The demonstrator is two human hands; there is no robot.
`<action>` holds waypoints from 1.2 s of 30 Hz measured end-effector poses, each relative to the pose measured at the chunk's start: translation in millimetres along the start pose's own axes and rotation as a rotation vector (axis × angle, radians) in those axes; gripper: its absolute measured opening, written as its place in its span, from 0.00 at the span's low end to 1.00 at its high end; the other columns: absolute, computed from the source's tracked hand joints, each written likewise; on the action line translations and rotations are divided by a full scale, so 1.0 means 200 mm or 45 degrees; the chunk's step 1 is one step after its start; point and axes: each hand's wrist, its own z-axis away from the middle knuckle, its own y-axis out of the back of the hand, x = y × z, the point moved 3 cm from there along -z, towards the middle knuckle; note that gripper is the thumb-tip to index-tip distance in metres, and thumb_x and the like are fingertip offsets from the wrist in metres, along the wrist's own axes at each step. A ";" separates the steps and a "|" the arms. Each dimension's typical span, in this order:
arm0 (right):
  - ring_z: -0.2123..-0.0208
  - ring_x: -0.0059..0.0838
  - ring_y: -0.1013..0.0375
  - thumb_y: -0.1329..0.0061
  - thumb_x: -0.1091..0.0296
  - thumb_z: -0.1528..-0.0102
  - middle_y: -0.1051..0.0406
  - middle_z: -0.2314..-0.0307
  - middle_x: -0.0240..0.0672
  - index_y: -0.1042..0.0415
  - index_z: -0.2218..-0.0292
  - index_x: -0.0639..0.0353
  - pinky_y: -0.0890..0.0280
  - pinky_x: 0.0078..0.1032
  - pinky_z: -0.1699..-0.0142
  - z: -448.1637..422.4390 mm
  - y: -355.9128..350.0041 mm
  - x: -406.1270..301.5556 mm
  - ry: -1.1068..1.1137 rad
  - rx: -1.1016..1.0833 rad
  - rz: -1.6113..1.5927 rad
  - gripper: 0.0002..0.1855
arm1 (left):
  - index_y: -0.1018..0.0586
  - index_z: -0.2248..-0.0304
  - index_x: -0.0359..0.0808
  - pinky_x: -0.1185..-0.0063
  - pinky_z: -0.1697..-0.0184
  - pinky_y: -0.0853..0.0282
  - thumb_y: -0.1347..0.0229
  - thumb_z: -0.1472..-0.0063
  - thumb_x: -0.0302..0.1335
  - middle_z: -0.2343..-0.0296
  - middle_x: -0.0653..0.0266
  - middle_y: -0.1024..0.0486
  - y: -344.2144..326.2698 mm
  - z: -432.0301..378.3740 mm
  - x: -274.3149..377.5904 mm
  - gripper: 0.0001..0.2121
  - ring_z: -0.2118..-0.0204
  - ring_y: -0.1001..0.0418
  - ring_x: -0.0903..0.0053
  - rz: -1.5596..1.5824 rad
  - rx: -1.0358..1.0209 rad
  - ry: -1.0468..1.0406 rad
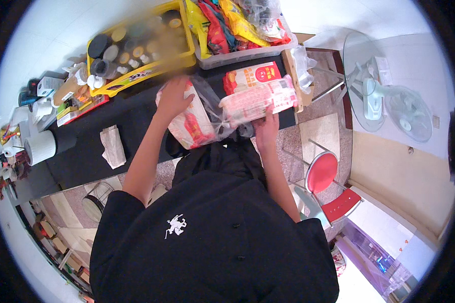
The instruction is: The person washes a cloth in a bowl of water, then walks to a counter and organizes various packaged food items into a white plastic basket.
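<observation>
My left hand [174, 97] grips the far end of a red-and-white package [197, 127] at the front edge of the black table [140, 117]. My right hand [267, 128] holds a pink-and-white plastic-wrapped package [250, 103] from its near side, thumb against the wrapper. That package is slightly blurred. Crumpled clear plastic [210, 94] stretches between the two packages. Just behind the pink one lies another red-and-cream printed package [252, 77]. The fingertips of my right hand are partly hidden under the package.
A yellow crate [191, 45] of bottles and jars stands at the back, beside a clear bin [246, 54] of bagged goods. A folded cloth [113, 147] and a paper roll [40, 147] lie leftward. A red-seated chair [322, 172] and a fan [407, 113] are at right.
</observation>
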 end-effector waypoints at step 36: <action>0.58 0.27 0.28 0.41 0.67 0.52 0.29 0.60 0.35 0.31 0.56 0.61 0.33 0.25 0.55 0.12 -0.58 -0.10 0.105 -0.606 0.622 0.23 | 0.29 0.59 0.34 0.74 0.55 0.33 0.49 0.46 0.20 0.64 0.57 0.26 0.54 0.28 0.25 0.13 0.59 0.28 0.67 0.625 0.442 0.321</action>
